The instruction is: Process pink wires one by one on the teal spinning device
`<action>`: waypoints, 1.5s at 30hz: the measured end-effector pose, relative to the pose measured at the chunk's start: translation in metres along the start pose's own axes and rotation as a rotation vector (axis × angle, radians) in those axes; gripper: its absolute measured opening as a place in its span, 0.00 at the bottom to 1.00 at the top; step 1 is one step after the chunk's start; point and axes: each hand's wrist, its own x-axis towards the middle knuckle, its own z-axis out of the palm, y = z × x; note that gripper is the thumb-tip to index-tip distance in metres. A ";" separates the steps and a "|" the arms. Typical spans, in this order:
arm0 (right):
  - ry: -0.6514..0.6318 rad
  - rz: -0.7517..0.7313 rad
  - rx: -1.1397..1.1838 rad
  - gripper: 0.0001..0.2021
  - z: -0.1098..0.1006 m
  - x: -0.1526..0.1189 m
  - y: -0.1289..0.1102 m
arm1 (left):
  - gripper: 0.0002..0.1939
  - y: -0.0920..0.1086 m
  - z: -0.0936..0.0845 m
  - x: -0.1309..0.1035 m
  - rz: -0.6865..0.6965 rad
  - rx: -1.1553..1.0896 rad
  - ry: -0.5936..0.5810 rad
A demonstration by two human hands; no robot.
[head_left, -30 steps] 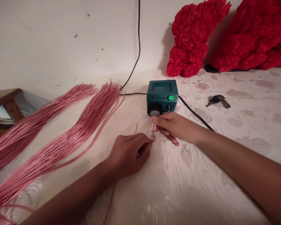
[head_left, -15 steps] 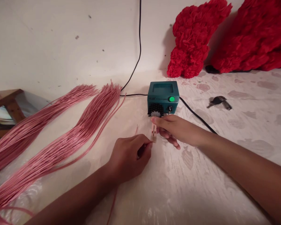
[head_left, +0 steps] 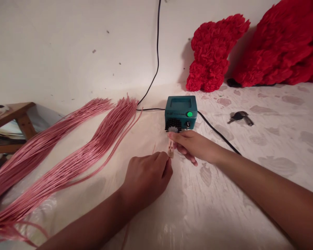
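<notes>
A small teal machine (head_left: 180, 110) with a green button and a black toothed wheel (head_left: 173, 125) stands in front of me. Just before the wheel, my right hand (head_left: 189, 145) pinches a pale clip (head_left: 171, 147), which looks like a small clothespin, between thumb and fingers. My left hand (head_left: 149, 173) is closed at the near end of the clip, fingertips against it. A thin pink cord (head_left: 125, 236) runs below the left wrist, and a short strand of it (head_left: 154, 148) shows above the knuckles. The part inside the left fingers is hidden.
Two bundles of pink cord (head_left: 91, 146) lie to the left. Red flower-covered figures (head_left: 208, 52) stand against the wall at the back right. Keys (head_left: 240, 117) rest on the patterned table cover. Black cables (head_left: 219, 133) run from the machine. A wooden stool (head_left: 23, 119) is far left.
My left hand has rolled over and its fingers have closed up at the clip's end, slightly further right. The right hand keeps its hold on the clip. The whole view has shifted slightly.
</notes>
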 end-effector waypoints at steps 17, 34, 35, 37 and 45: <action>0.027 -0.059 -0.068 0.25 0.002 0.001 0.009 | 0.13 0.012 0.006 -0.001 -0.073 0.035 0.109; 0.113 -0.048 -0.202 0.26 0.012 -0.005 0.002 | 0.13 0.010 0.009 -0.003 -0.142 -0.021 0.112; 0.124 -0.065 -0.243 0.26 0.012 -0.005 0.002 | 0.13 0.010 0.009 -0.003 -0.144 -0.023 0.110; 0.156 -0.121 -0.346 0.26 0.009 -0.006 -0.001 | 0.13 0.010 0.009 -0.003 -0.148 -0.028 0.105; 0.704 -0.361 -0.709 0.10 -0.042 -0.009 -0.016 | 0.11 0.010 0.007 -0.002 -0.181 -0.064 0.082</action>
